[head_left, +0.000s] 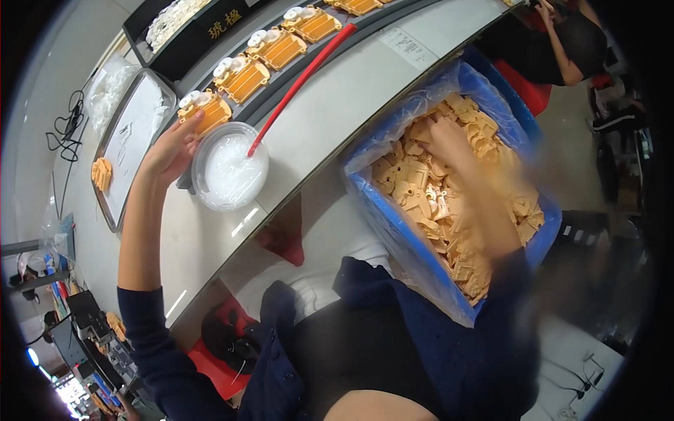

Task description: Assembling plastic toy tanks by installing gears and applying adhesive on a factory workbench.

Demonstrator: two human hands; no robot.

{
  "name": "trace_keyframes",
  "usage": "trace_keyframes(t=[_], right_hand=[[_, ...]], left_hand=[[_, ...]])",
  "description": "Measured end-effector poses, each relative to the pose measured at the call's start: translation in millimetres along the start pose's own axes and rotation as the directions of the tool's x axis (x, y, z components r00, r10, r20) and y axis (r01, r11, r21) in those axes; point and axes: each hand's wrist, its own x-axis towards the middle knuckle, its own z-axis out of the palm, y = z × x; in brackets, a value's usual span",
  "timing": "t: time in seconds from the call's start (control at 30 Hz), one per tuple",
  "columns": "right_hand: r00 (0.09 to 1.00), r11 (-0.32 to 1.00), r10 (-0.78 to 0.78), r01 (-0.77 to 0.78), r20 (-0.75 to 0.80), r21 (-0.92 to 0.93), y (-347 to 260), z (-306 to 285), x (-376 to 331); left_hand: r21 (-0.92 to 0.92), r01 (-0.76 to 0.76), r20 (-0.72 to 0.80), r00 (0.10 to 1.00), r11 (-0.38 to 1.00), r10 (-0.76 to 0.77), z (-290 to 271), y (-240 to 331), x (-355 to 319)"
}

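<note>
My left hand [174, 149] is closed on the edge of an orange plastic housing [213, 121] with white gears on it, at the near end of a dark conveyor strip. Just right of that hand stands a clear round tub [230, 167] of white grease-like stuff. A red stick [302, 88] leans in the tub. My right hand [444, 140] reaches into a blue bin [375, 203] lined with clear plastic. Its fingers are bent down among tan plastic parts [419, 189]; whatever they grip is hidden.
More orange housings [276, 49] with white gears line the dark strip [277, 88]. A metal tray [114, 219] with an orange part [102, 174] lies at left. Behind the strip stands a black box [186, 52] of small white pieces. Another person [572, 49] is at far right.
</note>
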Motion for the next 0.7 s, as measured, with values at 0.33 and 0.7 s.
trace_keyframes(t=[0.33,0.7], right_hand=[[0.865,0.779,0.319,-0.007,-0.386,0.627,45,3,-36],[0.735,0.738,0.64,-0.506,-0.225,0.447,97,25,-63]], left_hand=[[-0.152,-0.179,0.044,0.981,0.972,0.187,-24,-20,-6],[-0.1,-0.409,-0.101,0.911,0.907,0.4,-33,-41,-77]])
